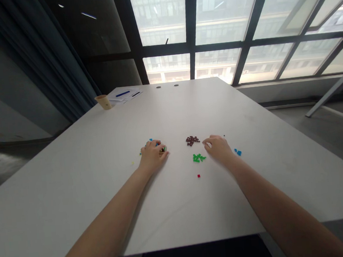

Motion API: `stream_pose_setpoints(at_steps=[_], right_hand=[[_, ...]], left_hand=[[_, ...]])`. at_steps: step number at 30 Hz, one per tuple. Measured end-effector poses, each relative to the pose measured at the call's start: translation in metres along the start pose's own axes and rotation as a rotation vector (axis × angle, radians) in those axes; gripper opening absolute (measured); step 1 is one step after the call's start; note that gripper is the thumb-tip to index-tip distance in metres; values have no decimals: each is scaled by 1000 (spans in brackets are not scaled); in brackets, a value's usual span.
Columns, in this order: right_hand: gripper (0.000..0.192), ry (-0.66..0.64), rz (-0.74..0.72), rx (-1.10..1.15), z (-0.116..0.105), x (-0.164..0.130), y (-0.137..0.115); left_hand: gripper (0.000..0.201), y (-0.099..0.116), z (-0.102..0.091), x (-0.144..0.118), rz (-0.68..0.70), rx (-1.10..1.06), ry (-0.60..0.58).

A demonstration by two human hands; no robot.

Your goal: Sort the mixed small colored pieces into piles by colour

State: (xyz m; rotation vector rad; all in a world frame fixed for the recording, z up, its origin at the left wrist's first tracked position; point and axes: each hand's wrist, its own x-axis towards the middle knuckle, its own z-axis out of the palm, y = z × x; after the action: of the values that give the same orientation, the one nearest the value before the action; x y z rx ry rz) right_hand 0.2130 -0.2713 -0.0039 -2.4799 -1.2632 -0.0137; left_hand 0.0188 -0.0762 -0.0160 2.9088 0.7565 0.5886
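Observation:
My left hand (152,155) rests on a mixed pile of small coloured pieces (155,144), fingers curled over it; blue and green bits show at its edges. My right hand (218,147) lies on the white table (170,112) with thumb and forefinger pinched together just right of a dark brown pile (192,140). Whether a piece sits in that pinch is too small to tell. A green pile (198,157) lies just left of my right wrist. A few blue pieces (237,152) lie to its right. One red piece (199,176) sits alone nearer me.
A tan paper cup (104,102) and papers with pens (125,95) sit at the table's far left corner. Large windows stand beyond the far edge, a dark curtain at left. A tiny yellow piece (132,162) lies left of my left hand.

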Motion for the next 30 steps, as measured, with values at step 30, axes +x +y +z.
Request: stream_pose_setpoints(at_steps=[30], right_hand=[[19,24,-164,234,-14,-13,-18]], left_hand=[[18,49,6,-8,92,-450,6]])
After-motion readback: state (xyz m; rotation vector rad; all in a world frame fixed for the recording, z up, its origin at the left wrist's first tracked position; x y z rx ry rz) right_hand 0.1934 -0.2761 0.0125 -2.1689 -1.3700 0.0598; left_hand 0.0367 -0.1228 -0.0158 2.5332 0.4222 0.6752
